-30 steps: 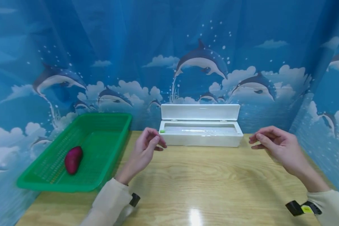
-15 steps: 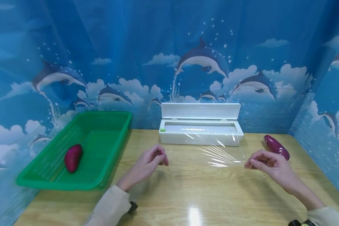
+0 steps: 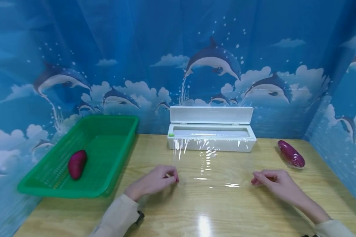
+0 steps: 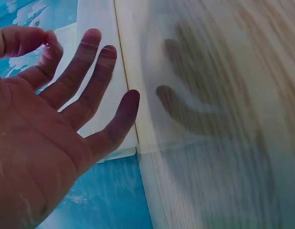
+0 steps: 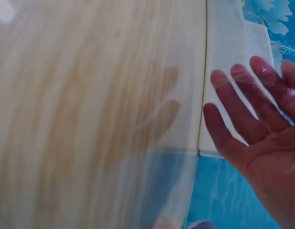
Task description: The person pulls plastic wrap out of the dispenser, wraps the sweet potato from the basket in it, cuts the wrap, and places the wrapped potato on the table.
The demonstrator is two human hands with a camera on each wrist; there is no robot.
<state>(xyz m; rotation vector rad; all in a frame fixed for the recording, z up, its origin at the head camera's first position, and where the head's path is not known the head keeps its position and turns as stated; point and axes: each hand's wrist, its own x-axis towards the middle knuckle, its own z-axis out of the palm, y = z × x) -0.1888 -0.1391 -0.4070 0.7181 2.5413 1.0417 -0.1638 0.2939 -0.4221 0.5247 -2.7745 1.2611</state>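
A sheet of clear cling film (image 3: 207, 163) stretches over the table from a white cling film box (image 3: 184, 144), whose lid stands up. My left hand (image 3: 157, 181) pinches the film's near left corner. Between thumb and index finger, my right hand (image 3: 277, 184) pinches the near right corner. In the left wrist view the left hand (image 4: 47, 129) has its other fingers spread apart. The right wrist view shows the right hand (image 5: 267, 152) with several fingers extended and its thumb out of frame.
To the left a green plastic basket (image 3: 118, 158) holds an oblong purple vegetable (image 3: 77, 164). A second purple vegetable (image 3: 290, 154), wrapped in shiny film, lies at the right. Behind the box hangs a blue dolphin-print curtain (image 3: 154, 42).
Both hands have come down and toward the person from beside the box, drawing the film out over the table. The wrapped vegetable, earlier behind the right hand, now shows whole.
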